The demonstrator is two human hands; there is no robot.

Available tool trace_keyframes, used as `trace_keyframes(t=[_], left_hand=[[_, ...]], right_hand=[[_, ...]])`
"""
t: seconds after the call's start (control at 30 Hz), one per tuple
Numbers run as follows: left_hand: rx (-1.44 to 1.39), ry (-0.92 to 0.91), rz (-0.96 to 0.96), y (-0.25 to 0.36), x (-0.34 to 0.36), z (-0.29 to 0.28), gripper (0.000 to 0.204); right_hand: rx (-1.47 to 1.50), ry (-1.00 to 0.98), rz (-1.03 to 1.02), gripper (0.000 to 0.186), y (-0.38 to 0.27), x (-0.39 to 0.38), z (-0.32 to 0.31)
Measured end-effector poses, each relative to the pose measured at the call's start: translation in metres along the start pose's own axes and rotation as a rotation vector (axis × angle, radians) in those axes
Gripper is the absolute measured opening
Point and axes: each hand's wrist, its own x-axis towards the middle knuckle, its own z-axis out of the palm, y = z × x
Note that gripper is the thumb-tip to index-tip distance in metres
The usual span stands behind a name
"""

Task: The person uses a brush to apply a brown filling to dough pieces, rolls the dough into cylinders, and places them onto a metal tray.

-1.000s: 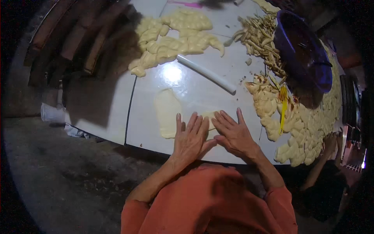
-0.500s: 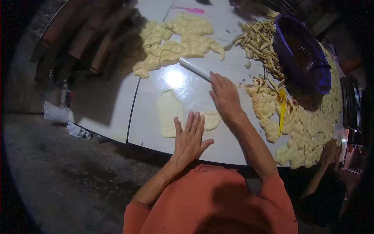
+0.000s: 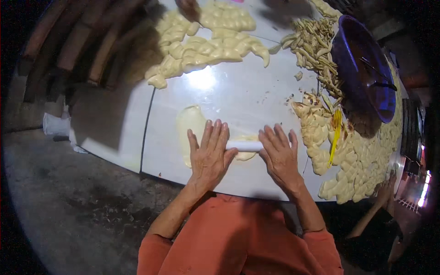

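Observation:
A white rolling pin (image 3: 248,146) lies crosswise over a small piece of dough (image 3: 246,156), whose edges show above and below it. My left hand (image 3: 208,153) rests palm down at the pin's left end, fingers stretched out. At its right end my right hand (image 3: 280,158) also lies flat, with fingers spread. Each palm hides part of the pin. Beside my left hand is a thin, flattened dough sheet (image 3: 187,120), partly covered by that hand. Both pieces lie on the glossy white tabletop (image 3: 256,101).
Several dough pieces (image 3: 215,52) sit at the far left; many more (image 3: 357,160) cover the right. A yellow brush (image 3: 336,135) lies there. Behind stand a purple basin (image 3: 341,50) and brownish strips (image 3: 316,50). Another person's hands (image 3: 387,190) are at right; another hand (image 3: 188,9) is at top.
The rolling pin has come nearer and turned crosswise onto the small dough piece. My right hand came down with it, and my left hand moved slightly left onto its end.

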Motion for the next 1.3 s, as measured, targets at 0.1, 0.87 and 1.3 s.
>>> trace_keyframes(t=[0.1,0.87,1.3], left_hand=[[-0.071,-0.037,-0.043,-0.005,0.031,-0.004,0.061],[-0.147,-0.014,0.074,0.005,0.047,-0.002,0.067],[-0.056,-0.057,0.061,0.047,-0.069,-0.008,0.073]], right_hand=[[-0.094,0.012,0.168,0.055,0.005,0.037,0.009],[0.006,-0.127,-0.052,0.066,0.017,0.028,-0.017],[0.087,0.046,-0.164,0.046,-0.001,-0.057,-0.004]])
